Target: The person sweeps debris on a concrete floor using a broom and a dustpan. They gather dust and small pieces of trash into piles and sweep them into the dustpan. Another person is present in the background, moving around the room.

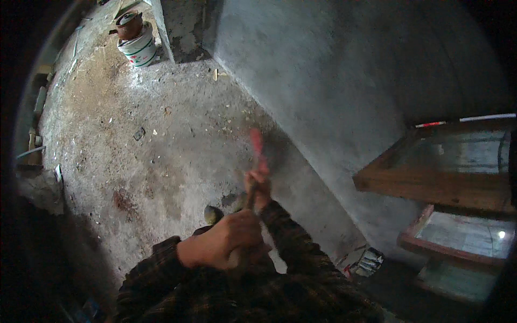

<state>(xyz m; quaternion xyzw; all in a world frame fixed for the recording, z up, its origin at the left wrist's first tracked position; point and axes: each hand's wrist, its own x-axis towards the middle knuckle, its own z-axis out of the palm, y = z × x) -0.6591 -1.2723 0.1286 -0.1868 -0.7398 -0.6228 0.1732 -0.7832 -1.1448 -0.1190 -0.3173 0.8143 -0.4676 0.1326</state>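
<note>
My left hand (228, 240) is closed around a thin wooden stick or handle (251, 198), close to my body. Farther along the same stick, my right hand (259, 187) grips it with the forearm stretched out. A blurred red or pink part (257, 141) extends past the right hand; its kind cannot be told. Both sleeves are dark plaid. The tip of a shoe (213, 215) shows on the rough floor beyond my left hand.
A lidded brown clay pot (128, 27) rests on a white bucket (139, 50) at the upper left. Small debris lies on the concrete floor (161, 161). A grey wall (299, 72) runs diagonally on the right, beside wood-framed glass panels (428, 185).
</note>
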